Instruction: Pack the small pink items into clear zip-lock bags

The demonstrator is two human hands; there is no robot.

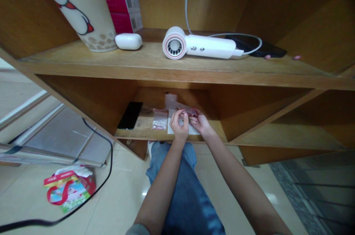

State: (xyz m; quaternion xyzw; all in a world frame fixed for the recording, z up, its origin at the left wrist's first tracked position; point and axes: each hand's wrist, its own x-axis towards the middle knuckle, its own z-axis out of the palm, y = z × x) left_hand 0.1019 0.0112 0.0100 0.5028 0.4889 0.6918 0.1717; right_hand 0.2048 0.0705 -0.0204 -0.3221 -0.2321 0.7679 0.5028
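Right hand point(200, 122): you hold a clear bag point(187, 108).
Left hand point(179, 127): narrowed at the bag; its grasp unclear.
Phone point(131, 115): on the shelf point(146, 121), left of your hands.

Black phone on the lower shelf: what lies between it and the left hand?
In the head view, a small clear plastic bag lies between the black phone and the left hand, with part of a white sheet showing beside the hand.

Stacked pink boxes point(118, 2), a snowman-printed cup point(94, 17), a white case point(128, 41) and a corded white handheld fan point(212, 46) are set on a wooden shelf point(149, 68); a black phone point(130, 115) is laid below, and a colorful bag point(69, 190) is seen on the tiled floor point(123, 187) beside a black cable point(111, 150).
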